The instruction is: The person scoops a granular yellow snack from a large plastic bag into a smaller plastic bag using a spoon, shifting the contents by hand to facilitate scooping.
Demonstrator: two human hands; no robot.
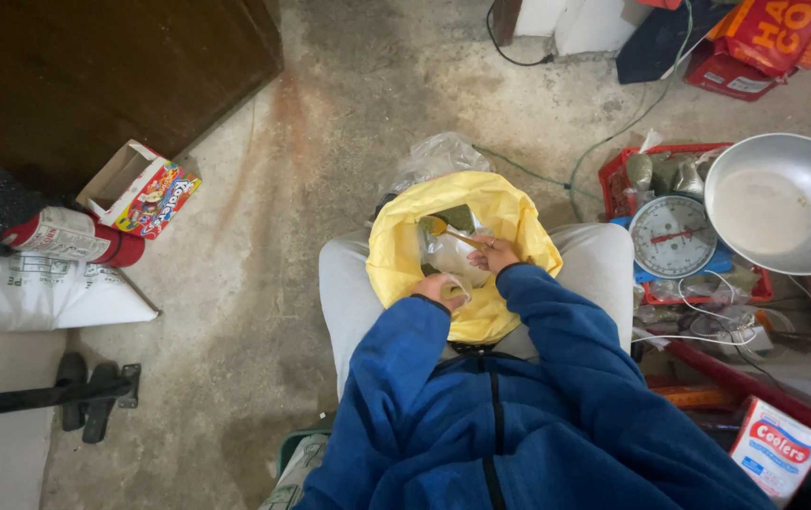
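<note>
Head view: the person sits with a yellow plastic bag (pixel 481 203) open on the lap, its mouth rolled back. The right hand (pixel 493 255) is closed around the handle of a spoon (pixel 436 227), whose bowl carries a yellowish load just above the bag's contents. The left hand (pixel 441 289) pinches the rim of a small clear plastic bag (pixel 445 255), holding it open inside the yellow one, close under the spoon.

To do this well, I judge the small bag's mouth should stay wide and directly beneath the spoon's bowl, with the spoon level until it is over the opening, so any spill falls back into the yellow bag.

On the floor (pixel 330 142) to the right stand a dial weighing scale (pixel 673 236) and a large metal pan (pixel 783 203), beside a red crate (pixel 613 175). To the left lie a white sack (pixel 37 293) and an open cardboard box (pixel 136 189)
</note>
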